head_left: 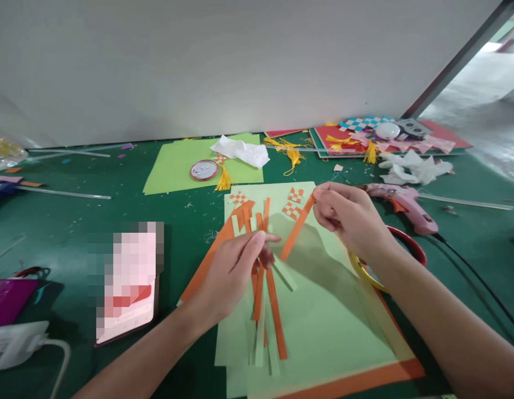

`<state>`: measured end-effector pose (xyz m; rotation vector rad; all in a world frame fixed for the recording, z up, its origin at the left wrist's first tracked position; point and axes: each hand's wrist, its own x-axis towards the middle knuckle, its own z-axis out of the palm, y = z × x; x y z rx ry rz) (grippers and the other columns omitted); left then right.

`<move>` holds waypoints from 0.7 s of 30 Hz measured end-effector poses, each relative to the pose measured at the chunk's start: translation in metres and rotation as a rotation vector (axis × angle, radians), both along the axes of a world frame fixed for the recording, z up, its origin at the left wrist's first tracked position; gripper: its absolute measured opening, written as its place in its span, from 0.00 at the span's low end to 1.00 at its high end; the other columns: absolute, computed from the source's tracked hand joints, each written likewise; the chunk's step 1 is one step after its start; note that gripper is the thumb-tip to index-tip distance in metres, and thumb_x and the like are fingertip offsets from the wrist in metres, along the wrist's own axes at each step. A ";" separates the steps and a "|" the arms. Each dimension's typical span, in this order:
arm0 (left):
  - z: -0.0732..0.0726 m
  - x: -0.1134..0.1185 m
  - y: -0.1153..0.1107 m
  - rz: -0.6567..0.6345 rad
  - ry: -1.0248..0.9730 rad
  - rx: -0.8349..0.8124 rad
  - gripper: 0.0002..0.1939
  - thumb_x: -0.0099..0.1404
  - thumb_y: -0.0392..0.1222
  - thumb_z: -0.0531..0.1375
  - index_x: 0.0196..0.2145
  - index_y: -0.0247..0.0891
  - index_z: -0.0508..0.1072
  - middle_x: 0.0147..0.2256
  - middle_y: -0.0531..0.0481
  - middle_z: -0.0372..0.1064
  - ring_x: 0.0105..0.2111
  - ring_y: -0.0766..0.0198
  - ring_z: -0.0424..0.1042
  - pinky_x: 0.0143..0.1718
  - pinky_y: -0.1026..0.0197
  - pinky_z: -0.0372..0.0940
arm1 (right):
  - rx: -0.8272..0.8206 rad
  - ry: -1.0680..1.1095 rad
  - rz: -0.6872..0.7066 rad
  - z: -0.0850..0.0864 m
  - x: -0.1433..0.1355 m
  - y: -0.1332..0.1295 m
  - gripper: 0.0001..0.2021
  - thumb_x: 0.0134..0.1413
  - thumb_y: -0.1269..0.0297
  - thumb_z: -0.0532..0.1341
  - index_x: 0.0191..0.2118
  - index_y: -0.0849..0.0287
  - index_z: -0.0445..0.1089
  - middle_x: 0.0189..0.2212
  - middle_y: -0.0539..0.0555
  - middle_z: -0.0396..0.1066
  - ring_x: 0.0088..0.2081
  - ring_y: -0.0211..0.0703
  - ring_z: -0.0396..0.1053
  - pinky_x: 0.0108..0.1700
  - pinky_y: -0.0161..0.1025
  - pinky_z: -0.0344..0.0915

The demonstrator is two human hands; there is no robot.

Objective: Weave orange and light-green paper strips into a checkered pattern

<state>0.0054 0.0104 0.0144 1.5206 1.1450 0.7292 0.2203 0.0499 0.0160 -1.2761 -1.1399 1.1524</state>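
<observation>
My right hand (pixel 344 208) pinches the top end of an orange paper strip (pixel 297 228) between thumb and fingertips. The strip slants down to the left above pale green paper (pixel 323 310). Over a loose pile of orange and green paper strips (pixel 270 310), my left hand (pixel 240 257) hovers or rests; I cannot tell which. Its index finger points right, the other fingers bend loosely, and no held thing shows. Small orange-and-white checkered woven pieces (pixel 292 209) lie beyond the strips, with another checkered piece (pixel 239 198) to the left.
To the right are a pink glue gun (pixel 406 205) with a black cord and scissors with a red-and-yellow handle (pixel 415 244). A phone (pixel 132 288) and a white charger (pixel 15 346) lie left. Yellow tassels (pixel 294 158), crumpled tissue (pixel 240 151) and a round lid (pixel 204 169) lie behind.
</observation>
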 end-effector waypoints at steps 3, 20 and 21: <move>-0.002 -0.001 0.003 0.089 0.009 0.047 0.22 0.73 0.53 0.47 0.44 0.37 0.74 0.29 0.51 0.72 0.30 0.65 0.71 0.33 0.63 0.64 | -0.124 -0.170 0.161 -0.001 0.003 0.001 0.10 0.53 0.66 0.58 0.22 0.58 0.61 0.12 0.42 0.51 0.16 0.30 0.49 0.20 0.32 0.45; -0.016 -0.005 0.009 -0.075 0.569 0.458 0.11 0.64 0.27 0.54 0.38 0.37 0.72 0.38 0.48 0.74 0.40 0.58 0.72 0.42 0.55 0.67 | 0.577 -1.156 0.430 -0.029 -0.029 -0.025 0.13 0.64 0.58 0.54 0.37 0.61 0.70 0.23 0.51 0.72 0.23 0.38 0.65 0.26 0.36 0.46; -0.016 -0.005 0.009 -0.077 0.579 0.469 0.10 0.63 0.27 0.54 0.37 0.37 0.71 0.37 0.49 0.74 0.39 0.58 0.72 0.41 0.56 0.67 | 0.584 -1.166 0.444 -0.030 -0.030 -0.026 0.13 0.64 0.56 0.55 0.37 0.61 0.69 0.23 0.51 0.72 0.23 0.38 0.64 0.26 0.37 0.45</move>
